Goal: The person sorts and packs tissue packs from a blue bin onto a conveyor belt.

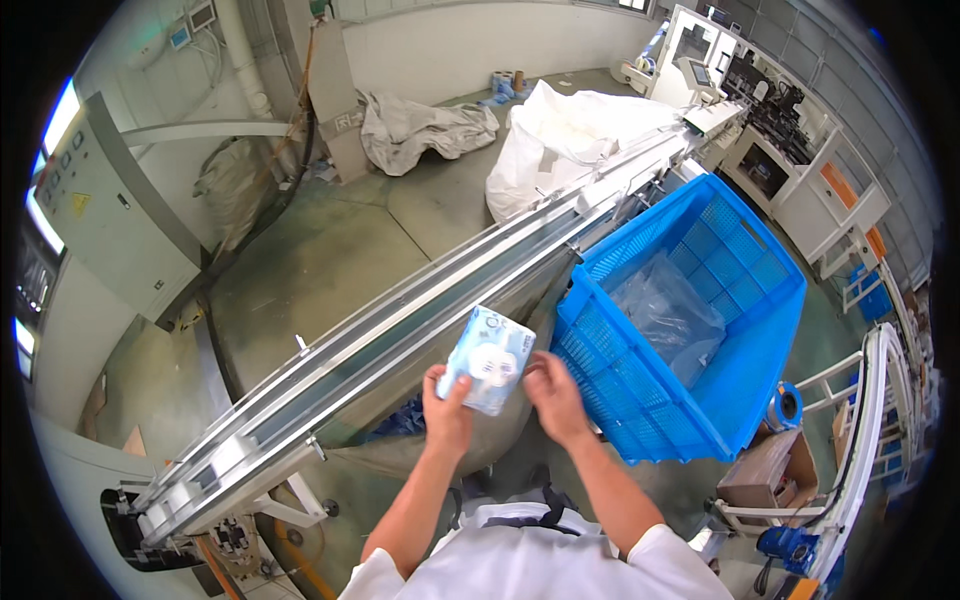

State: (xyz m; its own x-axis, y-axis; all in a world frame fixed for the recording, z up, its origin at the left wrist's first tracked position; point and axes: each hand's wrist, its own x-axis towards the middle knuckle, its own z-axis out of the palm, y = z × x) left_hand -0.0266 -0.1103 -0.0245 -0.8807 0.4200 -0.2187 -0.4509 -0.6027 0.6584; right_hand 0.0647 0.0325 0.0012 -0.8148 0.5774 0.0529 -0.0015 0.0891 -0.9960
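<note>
A light blue and white plastic pack with a pale rounded print on its front is tilted in front of me. My left hand grips its lower left side, the thumb over the front. Close by its right edge is my right hand, its fingers loosely bent and a little blurred, with nothing seen in them. Beyond the pack runs a narrow conveyor with metal side rails. At my right stands a big blue plastic crate with clear plastic film inside.
White pieces sit on the conveyor's lower left end. A large white sack stands behind the conveyor, and grey cloth lies on the floor. An open cardboard box is right of the crate. Machines stand at the far right.
</note>
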